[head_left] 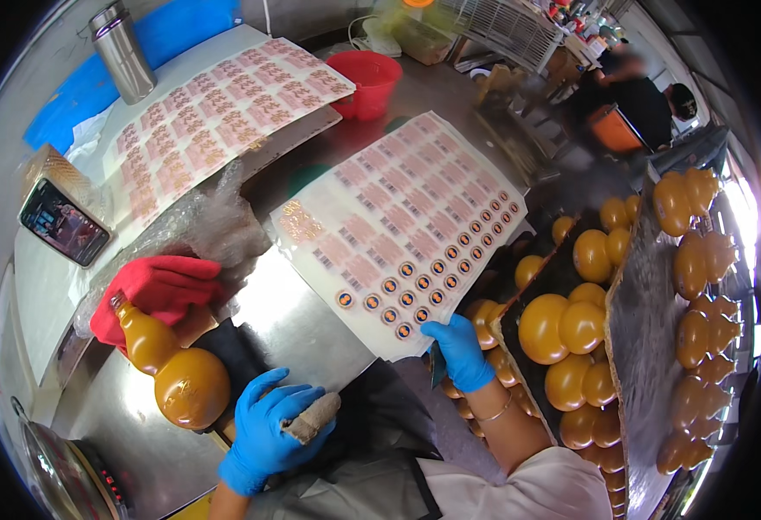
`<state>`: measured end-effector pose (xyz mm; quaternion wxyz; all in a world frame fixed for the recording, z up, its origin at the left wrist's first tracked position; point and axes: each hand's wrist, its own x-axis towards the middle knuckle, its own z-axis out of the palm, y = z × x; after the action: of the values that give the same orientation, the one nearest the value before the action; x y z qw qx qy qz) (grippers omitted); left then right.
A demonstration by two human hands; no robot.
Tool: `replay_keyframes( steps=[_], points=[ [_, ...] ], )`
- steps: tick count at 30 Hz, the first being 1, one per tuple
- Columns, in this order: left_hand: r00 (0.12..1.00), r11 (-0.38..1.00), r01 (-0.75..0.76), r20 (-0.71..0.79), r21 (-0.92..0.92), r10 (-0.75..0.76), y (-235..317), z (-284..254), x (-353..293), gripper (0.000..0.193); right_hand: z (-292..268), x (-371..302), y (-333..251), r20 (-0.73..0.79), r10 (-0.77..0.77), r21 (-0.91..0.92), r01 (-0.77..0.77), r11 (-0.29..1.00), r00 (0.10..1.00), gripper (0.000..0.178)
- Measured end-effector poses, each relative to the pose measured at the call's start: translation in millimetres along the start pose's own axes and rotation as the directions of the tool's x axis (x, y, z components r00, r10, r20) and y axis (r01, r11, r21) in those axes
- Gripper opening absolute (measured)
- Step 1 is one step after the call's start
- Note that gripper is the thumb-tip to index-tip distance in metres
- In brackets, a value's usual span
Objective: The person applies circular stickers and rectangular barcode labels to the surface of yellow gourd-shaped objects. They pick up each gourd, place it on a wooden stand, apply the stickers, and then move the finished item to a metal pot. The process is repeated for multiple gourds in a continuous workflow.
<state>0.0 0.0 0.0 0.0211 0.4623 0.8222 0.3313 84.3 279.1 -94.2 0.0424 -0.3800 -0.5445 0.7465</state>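
Glossy gourd (pixel 191 388), smooth metal tabletop (pixel 315 342)

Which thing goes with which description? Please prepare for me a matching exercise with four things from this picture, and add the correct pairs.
Column one:
1. left hand
2. right hand
3. gourd-shaped bottle near the left hand
4. phone

Column two:
A. at the near edge of the sticker sheet
B. its screen is lit
C. holds a small greyish wad
D. amber, with two round bulges

Pairs: 1-C, 2-A, 3-D, 4-B
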Motion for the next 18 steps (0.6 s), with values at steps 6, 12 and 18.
replay_keyframes(
  steps=[6, 12, 18],
  points=[
    [0.988, 0.994, 0.066, -0.142, 0.083, -0.054, 0.7, -31.5, -28.9, 0.027, 0.9, -0.6, 1.9, -0.075, -0.03, -0.149, 0.019, 0.989, 0.997, 0.025],
    [0.95, 0.978, 0.194, -0.262, 0.072, -0.17, 5.1, -45.8, -51.8, 0.024, -5.0, -14.2, -12.5, -0.013, 0.162, 0.058, -0.161, 0.985, 0.987, 0.026],
    [0.577, 0.931, 0.365, -0.783, -0.008, -0.233, -8.2, -43.3, -97.1, 0.033, -10.4, -17.0, 13.6, -0.153, -0.044, -0.054, 0.036, 0.998, 0.987, 0.017]
  ],
)
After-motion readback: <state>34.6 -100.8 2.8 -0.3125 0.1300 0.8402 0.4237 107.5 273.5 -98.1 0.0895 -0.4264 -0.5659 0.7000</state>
